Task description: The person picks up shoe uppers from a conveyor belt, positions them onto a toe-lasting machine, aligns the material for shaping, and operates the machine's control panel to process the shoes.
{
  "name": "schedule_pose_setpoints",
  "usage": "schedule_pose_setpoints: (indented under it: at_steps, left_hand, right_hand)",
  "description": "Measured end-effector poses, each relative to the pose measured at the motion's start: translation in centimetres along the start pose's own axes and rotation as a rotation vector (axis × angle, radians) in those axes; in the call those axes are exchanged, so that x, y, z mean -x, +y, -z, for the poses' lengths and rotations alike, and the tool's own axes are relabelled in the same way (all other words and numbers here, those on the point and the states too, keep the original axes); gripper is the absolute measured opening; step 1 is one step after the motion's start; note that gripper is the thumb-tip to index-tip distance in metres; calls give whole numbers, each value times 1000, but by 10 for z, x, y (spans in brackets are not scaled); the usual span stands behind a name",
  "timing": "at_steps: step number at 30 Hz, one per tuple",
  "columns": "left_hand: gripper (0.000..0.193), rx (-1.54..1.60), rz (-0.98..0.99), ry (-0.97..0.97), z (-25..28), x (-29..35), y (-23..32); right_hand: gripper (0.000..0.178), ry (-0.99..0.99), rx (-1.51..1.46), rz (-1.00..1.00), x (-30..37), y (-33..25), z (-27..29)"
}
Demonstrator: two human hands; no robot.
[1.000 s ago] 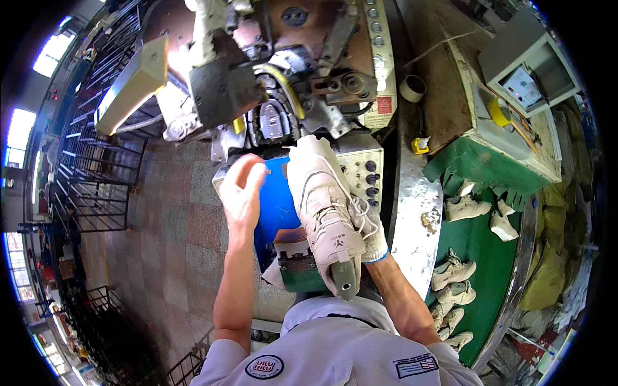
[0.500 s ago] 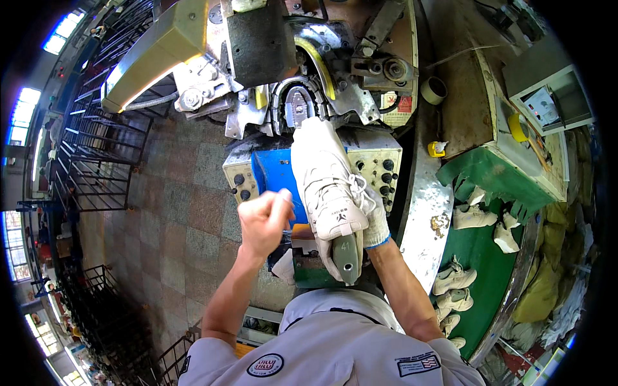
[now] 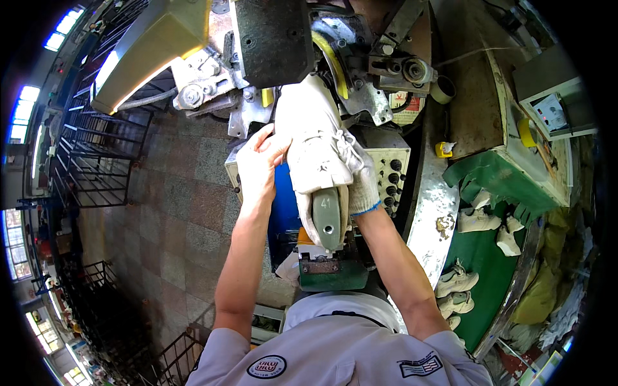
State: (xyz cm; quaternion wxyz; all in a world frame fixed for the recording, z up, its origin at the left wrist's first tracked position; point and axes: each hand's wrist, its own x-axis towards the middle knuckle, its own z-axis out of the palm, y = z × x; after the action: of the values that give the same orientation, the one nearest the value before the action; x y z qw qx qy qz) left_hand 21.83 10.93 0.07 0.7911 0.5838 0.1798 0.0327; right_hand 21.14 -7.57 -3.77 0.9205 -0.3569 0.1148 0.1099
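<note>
A cream lace-up shoe upper [image 3: 317, 154] is stretched over a green shoe last [image 3: 326, 219]. Its toe points away from me, into the jaws of a toe-shaping machine [image 3: 273, 45], partly under a dark metal block. My right hand [image 3: 364, 177], in a white knit glove, grips the shoe along its right side; its fingertips are partly hidden. On the left side is my bare left hand [image 3: 259, 164], thumb and forefinger apart. Its thumb is against or very near the shoe's side.
Control knobs [image 3: 394, 177] line the machine front, beside a blue panel [image 3: 281, 212]. To the right, several shoes [image 3: 457, 280] lie on a green conveyor belt [image 3: 479, 264] behind a metal rail [image 3: 430, 206]. Black metal racks [image 3: 103, 148] stand to the left.
The shoe has moved forward and slightly left, its toe now in the machine jaws. My left hand has risen from a loose fist to the shoe's side with its fingers opened.
</note>
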Motion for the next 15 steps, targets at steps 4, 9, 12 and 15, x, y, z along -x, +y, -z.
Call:
schedule_pose_setpoints:
  at_steps: [4,9,12,15]
  left_hand:
    - [42,4,171,-33,3,12,-28]
    - [49,161,292,-106,-5,29,-51]
    - [50,87,267,-135,-5,21,-42]
    - [51,71,260,-139,-3,17,-44]
  right_hand:
    - [45,29,-2,63,-15,10,3]
    - [37,117,43,42,-14,19,0]
    - [37,158,37,48,-15,27,0]
    - [39,150,90,105,-15,28,-2]
